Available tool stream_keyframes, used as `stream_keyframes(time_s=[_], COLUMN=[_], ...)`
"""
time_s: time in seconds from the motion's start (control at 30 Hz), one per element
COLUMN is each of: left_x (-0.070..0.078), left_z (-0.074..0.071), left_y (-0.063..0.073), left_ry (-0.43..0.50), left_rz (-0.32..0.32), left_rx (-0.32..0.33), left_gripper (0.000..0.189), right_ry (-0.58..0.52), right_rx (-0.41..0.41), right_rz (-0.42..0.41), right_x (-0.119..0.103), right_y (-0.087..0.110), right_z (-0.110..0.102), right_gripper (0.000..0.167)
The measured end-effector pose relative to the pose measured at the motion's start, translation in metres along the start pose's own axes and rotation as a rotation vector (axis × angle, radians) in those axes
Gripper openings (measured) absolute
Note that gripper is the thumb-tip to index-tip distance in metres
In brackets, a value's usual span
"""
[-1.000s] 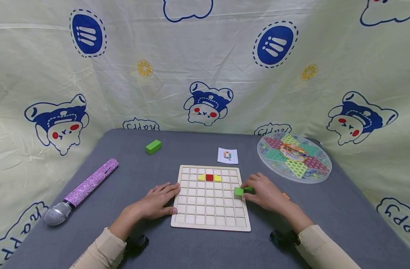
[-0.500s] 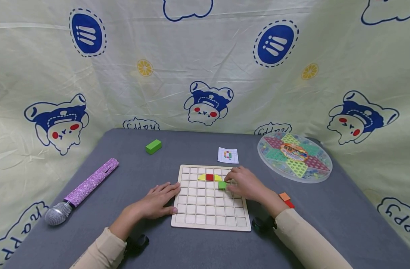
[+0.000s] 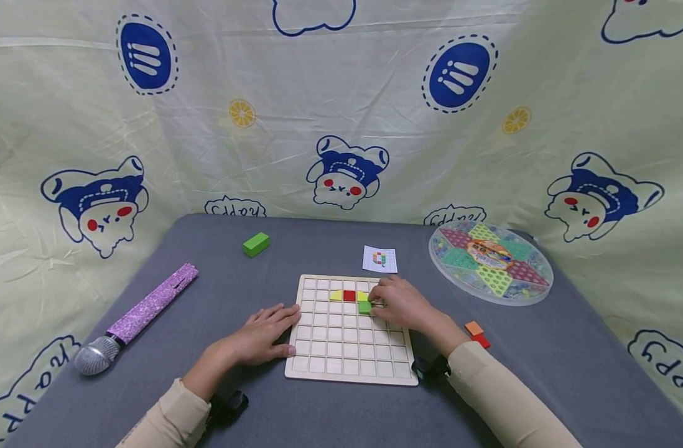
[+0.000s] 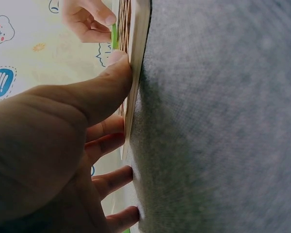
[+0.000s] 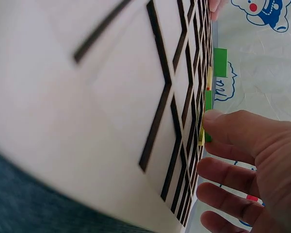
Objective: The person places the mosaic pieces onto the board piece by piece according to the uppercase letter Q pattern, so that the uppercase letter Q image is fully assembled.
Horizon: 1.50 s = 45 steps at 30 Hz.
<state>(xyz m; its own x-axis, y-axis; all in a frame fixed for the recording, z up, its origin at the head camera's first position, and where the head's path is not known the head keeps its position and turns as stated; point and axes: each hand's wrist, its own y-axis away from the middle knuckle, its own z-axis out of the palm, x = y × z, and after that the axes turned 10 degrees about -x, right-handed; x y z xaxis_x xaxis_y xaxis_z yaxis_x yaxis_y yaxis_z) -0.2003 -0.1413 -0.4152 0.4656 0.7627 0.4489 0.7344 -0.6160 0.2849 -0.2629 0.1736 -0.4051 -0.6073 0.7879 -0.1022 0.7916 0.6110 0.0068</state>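
Observation:
In the head view, a wooden grid board (image 3: 341,352) lies in the middle of the grey table. My left hand (image 3: 265,336) rests on its left edge, fingers nearly straight, thumb at the lower left rim. Over the board's upper right part, my right hand (image 3: 403,305) pinches a flat green tile (image 3: 364,307) between thumb and fingers. The right wrist view shows the tile (image 5: 208,101) standing out past the thumb, close to the grid. Just behind it, a red square tile (image 3: 349,296) lies in the grid between two yellow tiles (image 3: 336,295), the right one partly hidden.
A green block (image 3: 256,244) stands at the back left, with a glittery purple microphone (image 3: 145,310) nearer. Behind the board lies a small pattern card (image 3: 379,259). At right are a round clear game box (image 3: 491,264), an orange tile (image 3: 474,328) and a red tile (image 3: 481,340).
My right hand has carried the green tile leftward from the board's right edge to just in front of the right yellow tile. The orange and red tiles are uncovered. My left hand stays put.

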Motion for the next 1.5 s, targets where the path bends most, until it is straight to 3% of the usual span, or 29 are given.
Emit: stream_keyframes(time_s=[0.67, 0.83, 1.07, 1.5], left_x=[0.001, 0.002, 0.002, 0.002], left_z=[0.000, 0.001, -0.001, 0.001], left_y=[0.002, 0.003, 0.004, 0.001], left_ry=[-0.005, -0.012, -0.013, -0.008], left_rz=[0.028, 0.041, 0.031, 0.014], left_rx=[0.016, 0.024, 0.022, 0.013], left_gripper=[0.069, 0.068, 0.069, 0.069], right_ry=[0.018, 0.005, -0.074, -0.091], right_rx=[0.018, 0.015, 0.019, 0.060], right_rz=[-0.014, 0.021, 0.096, 0.169], right_x=[0.000, 0.002, 0.011, 0.041], right_y=[-0.001, 0.004, 0.023, 0.079], right_z=[0.002, -0.001, -0.012, -0.012], right_gripper=[0.020, 0.023, 0.025, 0.025])
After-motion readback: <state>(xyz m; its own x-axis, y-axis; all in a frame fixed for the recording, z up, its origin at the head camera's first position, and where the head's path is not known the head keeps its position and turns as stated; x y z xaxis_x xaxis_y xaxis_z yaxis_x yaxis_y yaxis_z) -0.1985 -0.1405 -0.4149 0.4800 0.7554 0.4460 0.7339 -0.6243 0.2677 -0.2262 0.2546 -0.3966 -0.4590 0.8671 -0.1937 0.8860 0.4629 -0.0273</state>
